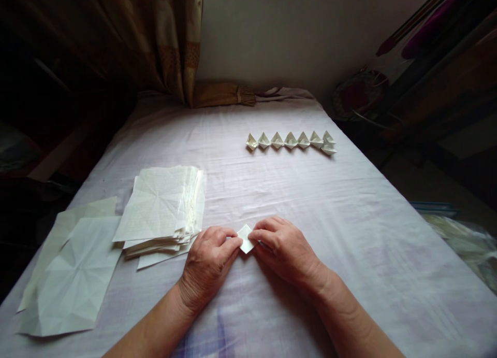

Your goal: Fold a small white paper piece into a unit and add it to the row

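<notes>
A small folded paper diamond [246,240] is held between my two hands, low in the middle of the view. My left hand [209,259] pinches its left corner between thumb and fingers. On the opposite corner, my right hand [289,249] grips the paper the same way. To the left of my hands lies a thick stack of creased paper sheets [157,202]. Two looser creased sheets [79,275] overlap farther left. Several small folded paper pieces [291,140] stand in a row toward the back right, with one in front of the row's right end.
A pale bedsheet [349,233] with slight wrinkles covers the surface under everything. At the back hangs a brown curtain [171,42], its end lying on the sheet's far edge. A clear plastic bag [466,244] sits off the right edge.
</notes>
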`<move>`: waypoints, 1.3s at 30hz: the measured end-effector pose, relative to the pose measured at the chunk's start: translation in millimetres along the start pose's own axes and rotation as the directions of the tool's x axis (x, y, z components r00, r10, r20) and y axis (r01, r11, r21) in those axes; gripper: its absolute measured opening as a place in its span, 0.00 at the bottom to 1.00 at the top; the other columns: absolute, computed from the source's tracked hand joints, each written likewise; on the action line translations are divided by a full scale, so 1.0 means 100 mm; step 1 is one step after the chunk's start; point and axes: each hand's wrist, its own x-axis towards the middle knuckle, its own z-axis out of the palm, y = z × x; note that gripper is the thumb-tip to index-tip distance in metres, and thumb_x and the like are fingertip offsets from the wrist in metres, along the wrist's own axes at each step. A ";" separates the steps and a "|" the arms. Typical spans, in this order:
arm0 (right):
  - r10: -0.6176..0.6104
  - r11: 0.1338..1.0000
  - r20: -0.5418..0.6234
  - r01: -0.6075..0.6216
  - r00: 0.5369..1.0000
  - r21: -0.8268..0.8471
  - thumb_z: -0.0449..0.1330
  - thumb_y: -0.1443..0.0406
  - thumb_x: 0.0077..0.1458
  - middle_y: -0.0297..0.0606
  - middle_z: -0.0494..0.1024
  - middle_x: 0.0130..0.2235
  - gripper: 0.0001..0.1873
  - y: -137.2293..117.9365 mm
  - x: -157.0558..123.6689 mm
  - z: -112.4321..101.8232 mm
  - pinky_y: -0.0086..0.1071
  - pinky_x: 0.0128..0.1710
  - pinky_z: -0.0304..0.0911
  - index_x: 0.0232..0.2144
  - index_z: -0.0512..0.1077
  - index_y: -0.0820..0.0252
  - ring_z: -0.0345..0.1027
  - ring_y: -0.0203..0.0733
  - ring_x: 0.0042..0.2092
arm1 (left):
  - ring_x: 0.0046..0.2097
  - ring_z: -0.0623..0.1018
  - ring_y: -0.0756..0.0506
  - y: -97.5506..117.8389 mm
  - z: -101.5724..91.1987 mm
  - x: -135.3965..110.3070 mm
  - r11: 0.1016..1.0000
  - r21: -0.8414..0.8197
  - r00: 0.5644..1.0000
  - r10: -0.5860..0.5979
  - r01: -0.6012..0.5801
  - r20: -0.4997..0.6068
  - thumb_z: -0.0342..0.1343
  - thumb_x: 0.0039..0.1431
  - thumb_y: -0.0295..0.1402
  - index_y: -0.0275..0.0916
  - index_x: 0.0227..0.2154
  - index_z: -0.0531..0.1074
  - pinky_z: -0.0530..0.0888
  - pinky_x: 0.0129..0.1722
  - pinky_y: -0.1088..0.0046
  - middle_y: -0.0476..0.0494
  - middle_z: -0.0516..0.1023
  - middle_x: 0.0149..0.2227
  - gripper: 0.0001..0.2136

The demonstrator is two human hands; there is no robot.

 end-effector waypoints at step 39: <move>0.261 0.912 -0.054 -0.264 0.964 -0.313 0.56 0.63 0.61 0.39 0.72 0.29 0.12 -0.16 0.09 0.15 0.37 0.35 0.49 0.25 0.67 0.57 0.61 0.44 0.33 | 0.39 0.70 0.40 0.08 0.11 0.23 0.931 0.311 0.950 -0.256 0.192 0.177 0.51 0.65 0.34 0.39 0.30 0.68 0.68 0.41 0.61 0.41 0.72 0.37 0.08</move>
